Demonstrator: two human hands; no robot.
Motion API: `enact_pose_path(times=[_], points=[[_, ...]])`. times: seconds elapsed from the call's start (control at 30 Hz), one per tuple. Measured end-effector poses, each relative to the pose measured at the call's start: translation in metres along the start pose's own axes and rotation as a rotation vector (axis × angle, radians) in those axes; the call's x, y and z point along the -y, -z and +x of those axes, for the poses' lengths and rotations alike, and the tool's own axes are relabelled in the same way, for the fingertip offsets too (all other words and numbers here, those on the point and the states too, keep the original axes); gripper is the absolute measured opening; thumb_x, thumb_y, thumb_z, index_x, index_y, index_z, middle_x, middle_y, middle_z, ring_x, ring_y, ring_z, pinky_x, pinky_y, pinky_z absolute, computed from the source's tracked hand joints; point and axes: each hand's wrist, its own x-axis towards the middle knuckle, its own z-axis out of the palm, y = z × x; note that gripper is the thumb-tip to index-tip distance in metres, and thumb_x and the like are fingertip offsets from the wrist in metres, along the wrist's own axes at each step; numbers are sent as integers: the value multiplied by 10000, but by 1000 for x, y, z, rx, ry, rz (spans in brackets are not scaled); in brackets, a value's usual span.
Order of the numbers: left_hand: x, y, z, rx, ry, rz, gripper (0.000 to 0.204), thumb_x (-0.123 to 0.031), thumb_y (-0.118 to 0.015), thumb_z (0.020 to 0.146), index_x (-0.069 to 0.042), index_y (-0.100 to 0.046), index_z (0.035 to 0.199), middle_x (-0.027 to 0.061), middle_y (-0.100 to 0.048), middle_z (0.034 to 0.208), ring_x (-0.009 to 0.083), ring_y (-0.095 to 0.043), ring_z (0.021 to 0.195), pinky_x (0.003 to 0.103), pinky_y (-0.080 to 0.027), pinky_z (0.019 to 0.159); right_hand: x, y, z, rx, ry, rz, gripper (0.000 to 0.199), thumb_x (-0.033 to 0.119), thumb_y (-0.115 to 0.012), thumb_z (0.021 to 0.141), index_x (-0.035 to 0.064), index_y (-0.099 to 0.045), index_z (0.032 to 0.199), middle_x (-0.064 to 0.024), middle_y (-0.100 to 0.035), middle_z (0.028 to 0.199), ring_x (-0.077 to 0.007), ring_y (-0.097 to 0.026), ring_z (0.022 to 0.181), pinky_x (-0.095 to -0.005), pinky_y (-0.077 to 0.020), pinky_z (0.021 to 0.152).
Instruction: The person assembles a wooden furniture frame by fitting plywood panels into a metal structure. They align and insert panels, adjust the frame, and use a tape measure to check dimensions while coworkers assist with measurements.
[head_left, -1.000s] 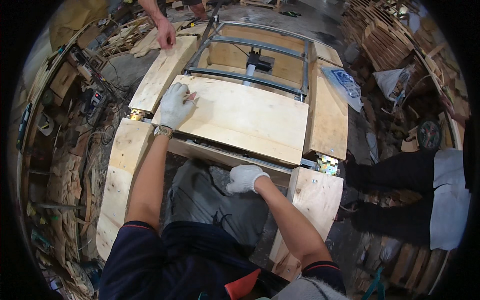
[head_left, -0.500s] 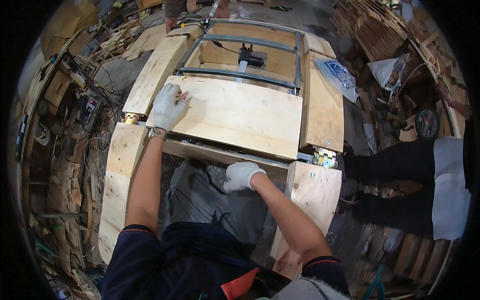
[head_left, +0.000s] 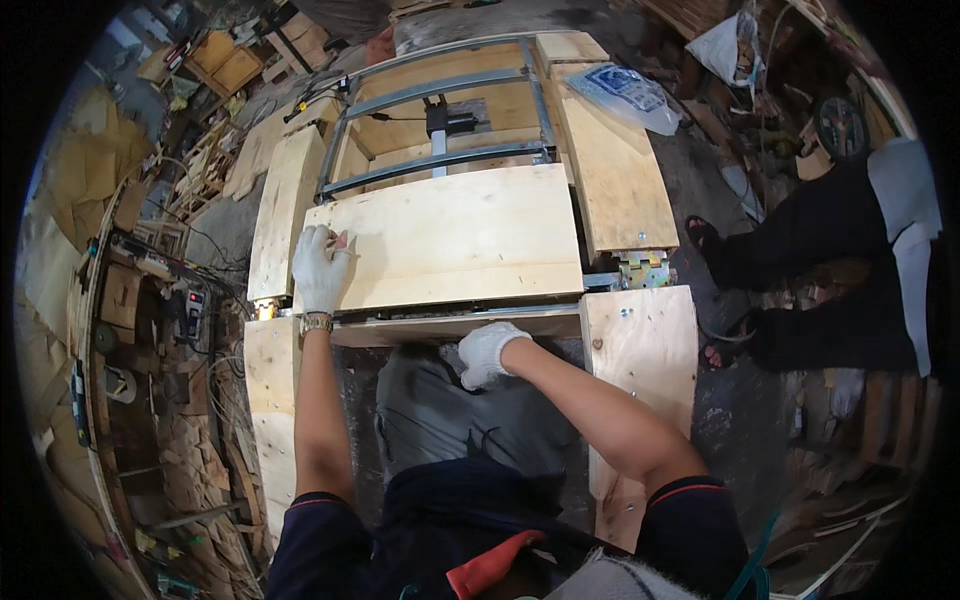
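A pale plywood panel (head_left: 450, 235) lies across a wooden frame. My left hand (head_left: 322, 268), in a white knit glove with a bare fingertip showing, rests on the panel's left end, its fingers and thumb apart. Below the panel runs a front crosspiece board (head_left: 420, 330), with a narrow dark gap between them. My right hand (head_left: 490, 355), gloved too, is at this board with its fingers curled in. Whether it grips the board's edge or something small is hidden. Beyond the panel, a metal frame (head_left: 440, 98) surrounds a black motor-like actuator (head_left: 447, 120).
Thick wooden side rails (head_left: 640, 390) flank me, joined by metal hinges (head_left: 645, 268). A clear plastic bag (head_left: 625, 95) lies on the far right rail. To the right stands a person in dark trousers (head_left: 820, 335). Wood scraps and cables (head_left: 200, 330) clutter the left side.
The view has swung, so the frame appears straighter and shifted. Both hands stay at nearly the same places on the frame. The legs at the far end are now mostly out of view.
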Motion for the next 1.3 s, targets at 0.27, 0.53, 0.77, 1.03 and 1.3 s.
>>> enact_pose_path(times=[0.27, 0.53, 0.77, 1.03, 1.3], points=[[1, 1, -2, 63, 32, -13, 241, -256, -716, 933, -24, -654, 911, 160, -632, 949, 380, -615, 945, 472, -491, 840, -7, -14, 15, -4, 86, 42, 480, 432, -741, 713, 65, -806, 1016, -175, -774, 1023, -345, -744, 973, -481, -587, 818], [-7, -2, 0, 106, 43, -34, 335, -326, -672, 981, -2, -623, 908, 165, -612, 942, 375, -604, 897, 466, -478, 799, -8, -12, 7, -71, 80, 25, 408, 338, -720, 735, 84, -814, 1041, -148, -777, 990, -326, -744, 933, -478, -574, 769], [-6, -1, 0, 88, 33, -21, 347, -339, -662, 992, -4, -624, 908, 165, -614, 942, 376, -601, 871, 463, -478, 785, -6, -14, 12, -70, 84, 7, 396, 344, -711, 753, 91, -816, 1038, -132, -782, 994, -314, -745, 934, -477, -576, 774], [-3, -4, 1, 87, 26, 0, 341, -341, -683, 975, -11, -631, 906, 155, -603, 913, 358, -593, 857, 457, -471, 776, -5, -14, 9, -66, 67, 16, 393, 361, -721, 742, 94, -820, 1013, -139, -779, 974, -321, -745, 925, -474, -577, 771], [-1, -1, -1, 80, 10, 5, 270, -262, -703, 955, -12, -630, 886, 152, -592, 902, 356, -578, 857, 453, -468, 779, -3, -11, 10, -40, 67, 21, 433, 395, -740, 723, 98, -819, 1028, -145, -783, 1026, -323, -749, 971, -477, -586, 808]])
